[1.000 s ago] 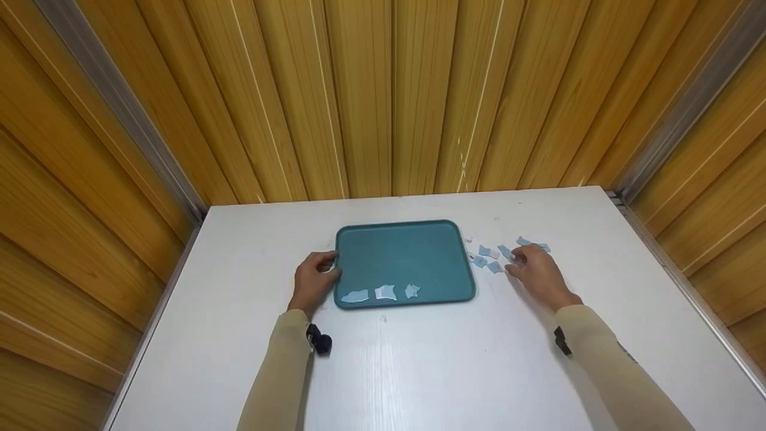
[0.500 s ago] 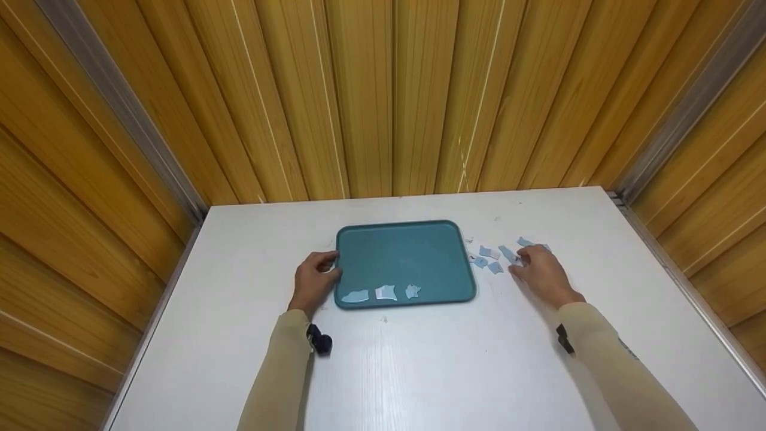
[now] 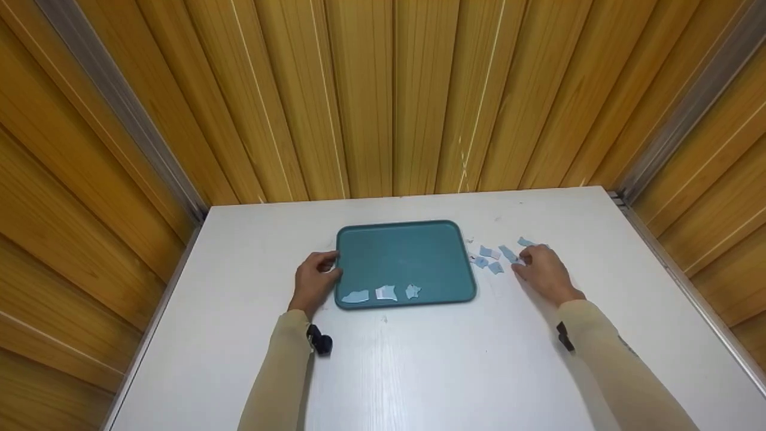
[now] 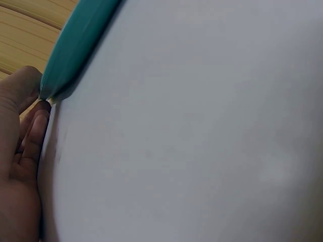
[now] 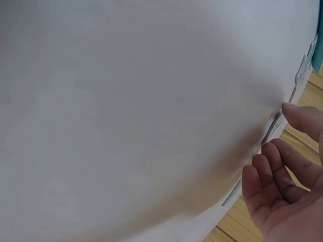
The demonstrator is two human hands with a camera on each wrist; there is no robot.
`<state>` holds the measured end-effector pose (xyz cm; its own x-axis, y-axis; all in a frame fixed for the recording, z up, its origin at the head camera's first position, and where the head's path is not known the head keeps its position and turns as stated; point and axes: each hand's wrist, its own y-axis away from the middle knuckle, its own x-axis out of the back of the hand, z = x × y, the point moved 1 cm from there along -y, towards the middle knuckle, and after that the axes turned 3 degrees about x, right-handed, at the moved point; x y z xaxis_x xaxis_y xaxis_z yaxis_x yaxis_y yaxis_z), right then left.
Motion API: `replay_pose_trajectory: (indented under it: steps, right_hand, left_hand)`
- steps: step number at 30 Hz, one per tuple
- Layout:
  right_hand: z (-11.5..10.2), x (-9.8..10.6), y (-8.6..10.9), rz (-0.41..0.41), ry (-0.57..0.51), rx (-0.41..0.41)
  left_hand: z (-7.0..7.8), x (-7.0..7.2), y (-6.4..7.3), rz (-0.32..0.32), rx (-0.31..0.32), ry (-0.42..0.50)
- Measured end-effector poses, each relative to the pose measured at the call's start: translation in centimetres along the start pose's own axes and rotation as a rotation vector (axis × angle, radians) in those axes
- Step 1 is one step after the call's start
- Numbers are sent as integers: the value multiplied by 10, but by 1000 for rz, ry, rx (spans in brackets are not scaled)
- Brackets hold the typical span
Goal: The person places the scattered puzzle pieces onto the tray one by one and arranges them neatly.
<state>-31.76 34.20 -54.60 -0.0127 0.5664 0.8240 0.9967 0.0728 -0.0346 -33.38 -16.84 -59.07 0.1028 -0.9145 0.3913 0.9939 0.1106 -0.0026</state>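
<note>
My left hand pinches the left rim of a teal tray between thumb and fingers; the left wrist view shows the tray's corner at the fingertips. Three glossy light-blue puzzle pieces lie in a row along the tray's near edge. To the right of the tray, my right hand is low over the table, thumb and index finger curled at opposite ends of a thin flat puzzle piece. Its fingers partly hide that piece in the head view.
Several more pale-blue puzzle pieces lie loosely between tray and right hand, with another piece just beyond the hand. The white table meets yellow wood-patterned walls at the back and sides.
My right hand has shifted slightly to the right, away from the loose puzzle pieces nearest the tray. My left hand and the tray have stayed in place.
</note>
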Motion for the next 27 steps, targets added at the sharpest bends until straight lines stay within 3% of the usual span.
replay_pose_trajectory:
  steps: [6,17,27]
  right_hand:
    - [1,2,1,-10,5,10]
    - [2,6,2,-36,12,-72]
    - [5,7,3,-21,-8,-79]
  left_hand:
    - [1,1,1,0,-2,4]
    - [0,0,2,0,6,13]
    - [0,0,1,-3,-3,11]
